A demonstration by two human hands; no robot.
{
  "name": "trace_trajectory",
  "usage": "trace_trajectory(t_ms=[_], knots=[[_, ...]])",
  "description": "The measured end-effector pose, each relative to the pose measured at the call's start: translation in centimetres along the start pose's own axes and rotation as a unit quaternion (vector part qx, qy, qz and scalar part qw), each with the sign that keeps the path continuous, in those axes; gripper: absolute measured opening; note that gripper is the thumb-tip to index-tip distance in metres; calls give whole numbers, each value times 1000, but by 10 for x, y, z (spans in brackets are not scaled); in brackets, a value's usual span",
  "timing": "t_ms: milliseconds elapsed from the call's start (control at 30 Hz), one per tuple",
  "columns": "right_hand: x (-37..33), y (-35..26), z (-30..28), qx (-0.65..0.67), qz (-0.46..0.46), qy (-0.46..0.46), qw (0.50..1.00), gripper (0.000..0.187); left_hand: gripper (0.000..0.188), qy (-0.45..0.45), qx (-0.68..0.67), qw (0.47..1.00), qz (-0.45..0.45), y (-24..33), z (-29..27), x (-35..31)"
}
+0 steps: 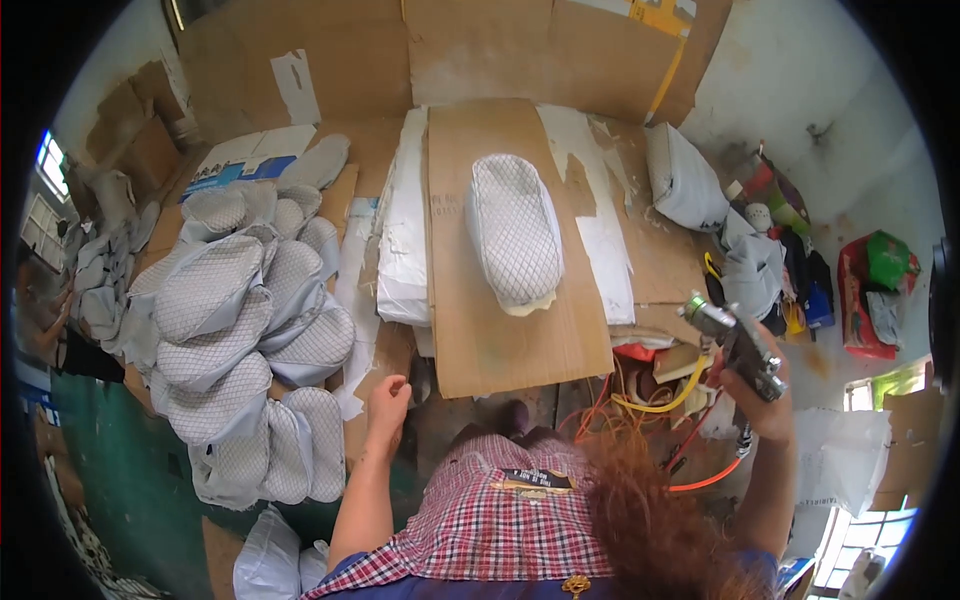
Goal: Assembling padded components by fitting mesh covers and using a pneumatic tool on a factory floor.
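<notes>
My right hand (757, 398) is closed around a metal spray gun (735, 345), raised to the right of the work surface. A yellow hose (672, 400) and an orange hose (705, 482) show near the gun. My left hand (388, 402), its fingers curled in with nothing visible in them, hovers by the near left side of the cardboard board (505, 350). On that board lies a pale grey, slipper-shaped piece of diamond-quilted fabric (515, 230), lengthwise, touched by neither hand. Left of my left hand rises a pile of similar quilted pieces (215, 300).
Cardboard sheets (300, 80) line the back wall. A white wrapped bundle (685, 178) sits at the back right, near hanging bags (880, 290). Tangled cords (600, 405) lie beneath the board's right side. More grey pieces (100, 265) are heaped at the far left.
</notes>
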State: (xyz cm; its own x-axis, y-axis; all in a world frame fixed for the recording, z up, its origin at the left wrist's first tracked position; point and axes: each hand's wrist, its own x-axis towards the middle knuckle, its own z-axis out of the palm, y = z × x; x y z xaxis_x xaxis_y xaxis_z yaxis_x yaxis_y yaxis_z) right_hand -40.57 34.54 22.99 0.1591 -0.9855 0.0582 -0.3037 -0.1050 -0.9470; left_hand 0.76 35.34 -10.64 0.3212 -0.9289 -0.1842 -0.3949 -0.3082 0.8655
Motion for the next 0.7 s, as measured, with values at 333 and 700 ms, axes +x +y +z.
trace_trajectory(t_ms=[333,700], knots=[[-36,-17,-11,-18,73,47,996,61,23,-1,-16,1000,15,-9,-9,4],[-60,-25,-25,-97,80,-21,992,56,21,34,-28,999,31,-18,-19,3]])
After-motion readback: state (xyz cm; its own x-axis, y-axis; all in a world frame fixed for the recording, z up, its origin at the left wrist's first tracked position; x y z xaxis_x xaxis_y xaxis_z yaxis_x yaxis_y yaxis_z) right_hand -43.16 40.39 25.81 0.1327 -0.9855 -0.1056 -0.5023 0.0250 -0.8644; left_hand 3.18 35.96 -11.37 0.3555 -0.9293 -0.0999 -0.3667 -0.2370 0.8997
